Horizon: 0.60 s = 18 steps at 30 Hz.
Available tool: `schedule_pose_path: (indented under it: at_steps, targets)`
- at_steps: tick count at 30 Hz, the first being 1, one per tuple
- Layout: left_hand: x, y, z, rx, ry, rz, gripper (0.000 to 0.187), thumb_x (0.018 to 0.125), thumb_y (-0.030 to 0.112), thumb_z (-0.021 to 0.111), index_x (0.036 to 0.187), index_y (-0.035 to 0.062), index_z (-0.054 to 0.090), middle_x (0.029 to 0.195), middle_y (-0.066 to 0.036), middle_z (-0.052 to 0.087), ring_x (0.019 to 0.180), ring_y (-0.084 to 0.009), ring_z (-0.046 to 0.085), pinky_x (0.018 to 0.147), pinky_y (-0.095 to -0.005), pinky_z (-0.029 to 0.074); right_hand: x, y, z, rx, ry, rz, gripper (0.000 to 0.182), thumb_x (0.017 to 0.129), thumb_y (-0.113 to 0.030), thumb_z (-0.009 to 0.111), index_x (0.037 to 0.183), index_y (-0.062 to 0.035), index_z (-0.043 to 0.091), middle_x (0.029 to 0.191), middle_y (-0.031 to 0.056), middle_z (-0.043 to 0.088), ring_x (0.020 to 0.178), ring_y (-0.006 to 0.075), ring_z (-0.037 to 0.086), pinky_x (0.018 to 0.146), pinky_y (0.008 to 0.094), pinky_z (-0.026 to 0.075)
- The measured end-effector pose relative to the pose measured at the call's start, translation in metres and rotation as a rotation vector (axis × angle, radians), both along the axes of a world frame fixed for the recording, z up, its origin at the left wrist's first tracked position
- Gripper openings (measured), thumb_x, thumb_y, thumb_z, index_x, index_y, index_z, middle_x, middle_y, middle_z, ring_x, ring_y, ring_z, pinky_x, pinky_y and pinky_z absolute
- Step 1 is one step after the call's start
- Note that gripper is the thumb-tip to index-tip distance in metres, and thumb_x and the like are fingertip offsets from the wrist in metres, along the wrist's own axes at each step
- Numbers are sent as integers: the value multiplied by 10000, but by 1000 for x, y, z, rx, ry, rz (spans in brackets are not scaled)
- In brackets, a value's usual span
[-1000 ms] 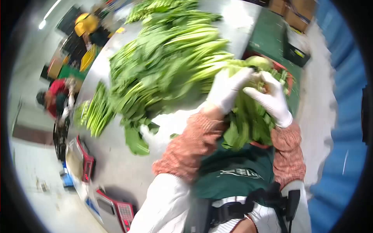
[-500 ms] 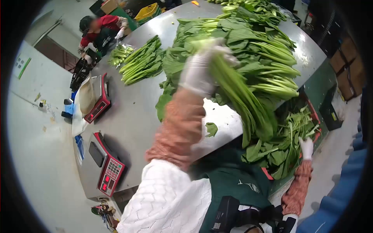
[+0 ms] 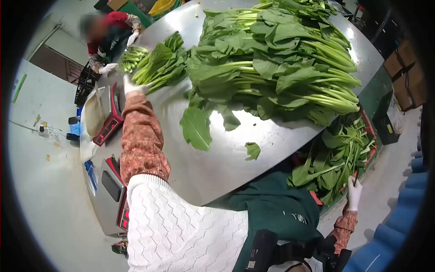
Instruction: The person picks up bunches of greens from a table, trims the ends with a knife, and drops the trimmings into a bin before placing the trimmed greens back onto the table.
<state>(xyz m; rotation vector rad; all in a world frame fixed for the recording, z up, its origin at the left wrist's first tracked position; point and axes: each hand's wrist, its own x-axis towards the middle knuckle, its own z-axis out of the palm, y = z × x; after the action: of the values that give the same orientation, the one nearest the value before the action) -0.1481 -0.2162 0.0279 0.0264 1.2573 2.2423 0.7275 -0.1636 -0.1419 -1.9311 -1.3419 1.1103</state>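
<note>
My left hand (image 3: 135,86), in a white glove, reaches across the table with its fingers around the stem end of a bunch of leafy greens (image 3: 159,63). That bunch lies on the smaller pile at the table's left. Down at the right, my right hand (image 3: 355,192), also gloved, is closed beside a crate of loose leaves (image 3: 333,165). Something thin and dark shows at its fingertips, too small to name. A large heap of leafy greens (image 3: 281,68) covers the table's far middle, stems pointing right.
Two red-framed scales (image 3: 110,120) (image 3: 118,192) stand along the left edge of the metal table (image 3: 190,174). A co-worker's gloved hand (image 3: 108,68) is beside bundled stems (image 3: 132,59). Torn leaves (image 3: 252,151) lie near the front edge. Cardboard boxes (image 3: 410,81) are at the right.
My left hand has carried the bunch of greens from over the large heap leftward to the smaller pile. My right hand has shifted slightly down, away from the leaves. The co-worker's hands have moved.
</note>
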Motion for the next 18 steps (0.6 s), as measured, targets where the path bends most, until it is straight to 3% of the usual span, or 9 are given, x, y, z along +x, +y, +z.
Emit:
schedule_pose_path:
  at_steps: [3,5,6,7,8,11,12,13,18]
  targets:
    - [22,30,-36,-137,-235,-16,728,818,444,759,1364,53,479,1419,-154,468,1309,-382,411,1101,-564,293,-26,7,10,78,16,47,292,969,-145,589,1154,81,609,923,65,656,725,91,596,651,242,491]
    - [99,20,-51,-538,338,-169,853,794,421,793,1364,-93,422,1342,-162,540,1213,-272,527,1018,-448,414,-45,6,13,126,-4,85,298,967,-144,595,1165,79,609,956,59,660,772,89,597,693,244,498]
    - [128,12,-64,-484,642,-301,836,842,401,739,1426,-82,386,1319,-210,578,1246,-235,528,1009,-327,404,-52,5,15,137,-53,116,295,965,-145,600,1162,74,615,964,50,660,791,86,594,714,241,496]
    - [94,7,-133,-727,857,-254,935,795,440,769,1435,-98,350,1378,-214,528,1263,-238,515,1041,-311,392,-55,6,15,148,-101,149,291,964,-146,605,1158,69,620,972,40,660,809,83,591,735,239,494]
    - [159,-8,-92,-991,884,-335,983,766,434,795,1440,-105,325,1405,-210,502,1270,-254,509,1067,-348,386,-52,6,11,189,-197,200,291,959,-146,611,1157,67,623,966,40,665,819,82,583,765,242,492]
    - [248,-52,-125,-1330,1214,-402,1116,700,505,807,1502,-23,240,1477,-289,360,1406,-387,322,1150,-463,254,-48,4,10,159,-200,179,288,958,-146,612,1155,64,628,963,43,665,816,79,580,772,245,495]
    - [270,-70,-137,-1211,1214,-470,1227,665,626,758,1525,-10,157,1541,-300,230,1462,-407,177,1167,-559,109,-48,1,9,170,-157,153,289,958,-144,611,1160,61,629,954,42,662,809,72,583,745,243,499]
    - [295,-83,-139,-1132,1277,-468,1243,649,550,812,1536,9,129,1557,-295,179,1462,-415,164,1158,-588,94,-49,-2,10,147,-141,156,286,959,-141,608,1161,61,629,940,41,660,796,70,582,732,241,500]
    - [354,-71,-116,-1045,1453,-500,1282,594,465,873,1543,39,124,1573,-295,99,1457,-442,148,1136,-608,165,-53,-13,0,147,-46,151,277,946,-116,614,1164,54,636,822,62,680,706,76,610,671,241,499]
